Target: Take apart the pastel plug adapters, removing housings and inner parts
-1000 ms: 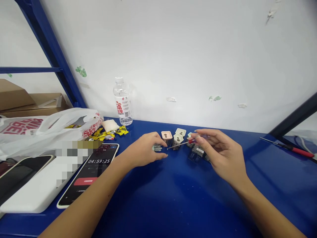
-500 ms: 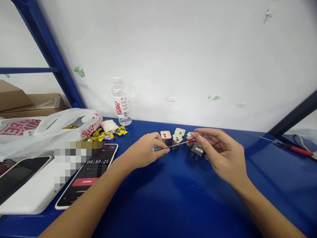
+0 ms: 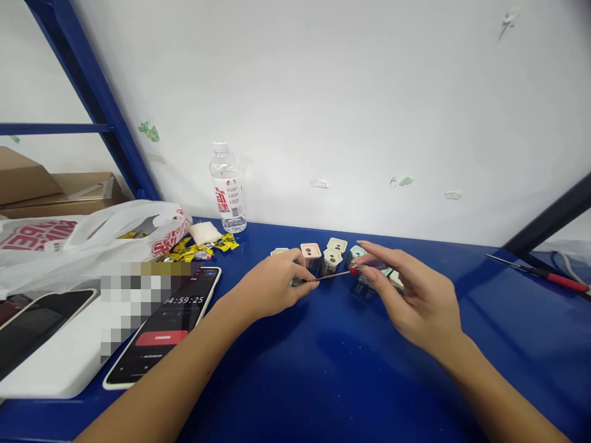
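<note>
My right hand (image 3: 415,292) is closed on the red and clear handle of a screwdriver (image 3: 337,275), gripped between thumb and fingers. The shaft points left, and its tip meets a small dark part (image 3: 299,282) pinched in my left hand (image 3: 274,283); the fingers hide most of that part. Behind the hands stand several two-hole pencil sharpeners: a pink one (image 3: 311,251), a cream one (image 3: 332,257), another cream one (image 3: 337,245) and a mint one (image 3: 356,252). A dark transparent container (image 3: 364,289) lies beside my right hand, partly covered by it.
On the left lie a phone showing a timer (image 3: 173,326), a white flat case (image 3: 69,357), a plastic bag (image 3: 106,240) and yellow wrappers (image 3: 189,251). A water bottle (image 3: 228,197) stands by the wall. Another screwdriver with a red handle (image 3: 566,281) lies at the right.
My right hand has turned a little on the screwdriver handle, and its fingers sit differently. The left hand has shifted slightly right and still pinches the small part.
</note>
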{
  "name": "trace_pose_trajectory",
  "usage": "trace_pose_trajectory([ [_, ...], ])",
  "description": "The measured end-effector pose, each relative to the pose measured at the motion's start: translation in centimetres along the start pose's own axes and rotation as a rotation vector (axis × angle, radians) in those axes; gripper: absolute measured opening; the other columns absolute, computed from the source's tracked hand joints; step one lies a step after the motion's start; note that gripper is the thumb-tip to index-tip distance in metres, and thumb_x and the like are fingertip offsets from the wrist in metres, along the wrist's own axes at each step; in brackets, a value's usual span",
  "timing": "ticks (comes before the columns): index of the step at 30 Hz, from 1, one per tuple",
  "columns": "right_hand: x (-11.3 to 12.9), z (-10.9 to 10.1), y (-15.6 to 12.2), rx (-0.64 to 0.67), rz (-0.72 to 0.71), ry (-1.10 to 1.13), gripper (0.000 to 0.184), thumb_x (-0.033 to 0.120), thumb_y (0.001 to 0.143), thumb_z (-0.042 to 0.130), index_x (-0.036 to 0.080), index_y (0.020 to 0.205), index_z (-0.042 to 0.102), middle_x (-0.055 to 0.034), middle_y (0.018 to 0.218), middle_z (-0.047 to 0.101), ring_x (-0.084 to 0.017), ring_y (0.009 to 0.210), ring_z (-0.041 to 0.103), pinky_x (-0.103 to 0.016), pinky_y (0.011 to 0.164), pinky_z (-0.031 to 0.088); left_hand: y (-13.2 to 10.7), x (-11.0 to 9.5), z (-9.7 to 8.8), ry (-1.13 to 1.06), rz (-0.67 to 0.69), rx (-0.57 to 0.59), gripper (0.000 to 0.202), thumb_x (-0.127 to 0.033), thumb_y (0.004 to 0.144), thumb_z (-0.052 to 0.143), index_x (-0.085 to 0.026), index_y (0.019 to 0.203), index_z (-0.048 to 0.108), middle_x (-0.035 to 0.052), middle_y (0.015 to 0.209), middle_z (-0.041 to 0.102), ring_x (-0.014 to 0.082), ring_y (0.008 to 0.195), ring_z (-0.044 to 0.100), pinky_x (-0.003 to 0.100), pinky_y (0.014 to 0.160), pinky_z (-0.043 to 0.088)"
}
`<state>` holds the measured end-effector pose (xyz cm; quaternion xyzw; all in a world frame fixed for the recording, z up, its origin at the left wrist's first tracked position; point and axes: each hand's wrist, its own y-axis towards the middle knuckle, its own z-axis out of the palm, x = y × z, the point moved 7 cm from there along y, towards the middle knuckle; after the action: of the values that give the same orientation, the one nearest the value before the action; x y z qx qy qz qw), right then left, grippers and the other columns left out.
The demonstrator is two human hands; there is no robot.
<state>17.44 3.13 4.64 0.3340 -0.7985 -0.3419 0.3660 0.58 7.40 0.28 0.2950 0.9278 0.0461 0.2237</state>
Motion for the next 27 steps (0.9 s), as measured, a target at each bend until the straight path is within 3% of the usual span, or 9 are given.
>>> trace_pose_trajectory([
  [5, 0.57, 0.20, 0.05, 0.023, -0.078, -0.021, 0.044, 0.010, 0.089, 0.055, 0.028, 0.129, 0.052, -0.0021, 0.093, 0.069, -0.017, 0.084, 0.066, -0.031, 0.074, 0.056, -0.05, -0.43, 0.26, 0.001, 0.025, 0.018, 0.023, -0.032, 0.089, 0.054, -0.025, 0.095, 0.075, 0.0043, 0.095, 0.059, 0.0162, 0.083, 0.057, 0.029, 0.077, 0.043],
  [9, 0.24, 0.36, -0.22, 0.016, -0.063, 0.022, 0.043, 0.008, 0.089, 0.053, 0.028, 0.128, 0.053, -0.0032, 0.098, 0.068, -0.017, 0.086, 0.065, -0.031, 0.073, 0.057, -0.02, -0.63, 0.49, 0.001, 0.046, 0.029, 0.023, -0.034, 0.090, 0.054, -0.026, 0.096, 0.074, 0.0040, 0.095, 0.058, 0.0158, 0.083, 0.057, 0.029, 0.077, 0.043],
  [16, -0.04, -0.01, -0.52, -0.026, -0.013, 0.088, 0.045, 0.006, 0.088, 0.054, 0.028, 0.128, 0.052, -0.0030, 0.099, 0.067, -0.016, 0.085, 0.066, -0.032, 0.076, 0.058, 0.14, -0.46, 0.51, -0.025, 0.025, 0.015, 0.038, -0.041, 0.082, 0.064, -0.025, 0.116, 0.063, 0.0042, 0.107, 0.059, 0.0206, 0.097, 0.056, 0.033, 0.085, 0.044],
  [27, -0.09, 0.78, -0.73, 0.012, -0.002, 0.101, 0.046, 0.005, 0.088, 0.054, 0.031, 0.127, 0.052, -0.0004, 0.103, 0.066, -0.014, 0.092, 0.065, -0.031, 0.083, 0.056, -0.05, -0.77, 0.97, -0.046, 0.075, 0.022, 0.022, -0.036, 0.081, 0.066, -0.020, 0.095, 0.062, 0.0028, 0.099, 0.058, 0.0172, 0.087, 0.055, 0.029, 0.077, 0.043],
])
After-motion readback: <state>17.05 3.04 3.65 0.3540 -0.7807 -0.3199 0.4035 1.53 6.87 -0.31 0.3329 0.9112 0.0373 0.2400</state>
